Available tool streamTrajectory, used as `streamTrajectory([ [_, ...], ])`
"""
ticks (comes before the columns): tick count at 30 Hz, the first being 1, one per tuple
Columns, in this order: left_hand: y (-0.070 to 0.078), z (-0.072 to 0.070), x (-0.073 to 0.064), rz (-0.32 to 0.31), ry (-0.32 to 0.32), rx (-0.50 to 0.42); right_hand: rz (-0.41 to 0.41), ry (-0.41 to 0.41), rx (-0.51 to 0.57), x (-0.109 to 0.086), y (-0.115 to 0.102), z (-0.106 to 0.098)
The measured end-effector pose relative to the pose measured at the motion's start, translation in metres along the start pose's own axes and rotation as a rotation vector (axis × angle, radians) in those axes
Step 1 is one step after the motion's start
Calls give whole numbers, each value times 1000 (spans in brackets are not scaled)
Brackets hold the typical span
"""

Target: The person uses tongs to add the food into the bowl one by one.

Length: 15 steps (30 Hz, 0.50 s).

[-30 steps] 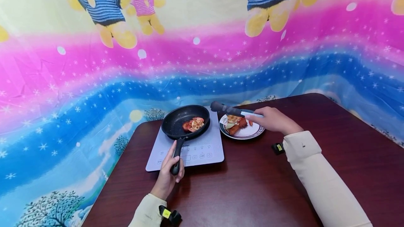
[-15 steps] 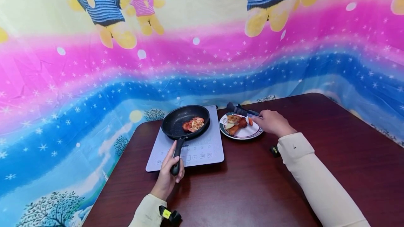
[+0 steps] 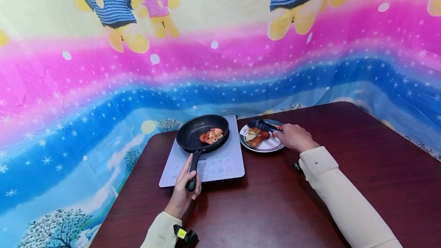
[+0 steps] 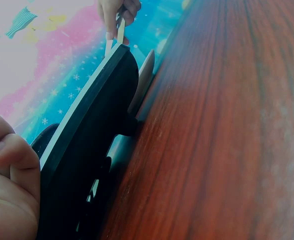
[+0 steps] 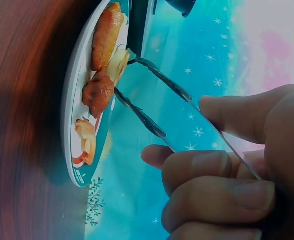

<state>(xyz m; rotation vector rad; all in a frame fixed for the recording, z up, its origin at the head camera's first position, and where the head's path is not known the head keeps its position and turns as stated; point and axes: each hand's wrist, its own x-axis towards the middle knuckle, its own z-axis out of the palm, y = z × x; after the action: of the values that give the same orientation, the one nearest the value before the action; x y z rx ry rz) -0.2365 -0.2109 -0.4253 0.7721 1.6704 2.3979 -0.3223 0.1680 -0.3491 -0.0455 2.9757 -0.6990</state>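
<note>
My left hand (image 3: 184,192) grips the black handle (image 3: 194,169) of a frying pan (image 3: 191,133) at the table's left. Shrimp and lotus root slices (image 3: 215,137) lie in the pan. My right hand (image 3: 294,137) holds black-ended tongs (image 3: 263,126) over a white plate (image 3: 270,149) with a green-patterned rim. In the right wrist view, the tongs' arms (image 5: 146,121) are spread, their tips down at the food. A chicken wing (image 5: 107,37), a browned chicken piece (image 5: 98,95), a pale slice (image 5: 118,67) and a smaller piece (image 5: 86,140) lie on the plate.
The pan stands on a white induction cooker (image 3: 236,148), with touch buttons along its front. The plate is just right of it on the dark red wooden table (image 3: 268,202). A patterned cloth (image 3: 213,68) hangs close behind the table.
My right hand has moved left and lowered the tongs from above the plate's far-left edge onto the food. My left hand and the pan have stayed still.
</note>
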Motion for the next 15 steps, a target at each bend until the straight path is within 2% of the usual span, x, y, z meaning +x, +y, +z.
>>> streamTrajectory([
  [15,0,-1,0,-4,4,3,-4,-23,-24,0,-7,4],
])
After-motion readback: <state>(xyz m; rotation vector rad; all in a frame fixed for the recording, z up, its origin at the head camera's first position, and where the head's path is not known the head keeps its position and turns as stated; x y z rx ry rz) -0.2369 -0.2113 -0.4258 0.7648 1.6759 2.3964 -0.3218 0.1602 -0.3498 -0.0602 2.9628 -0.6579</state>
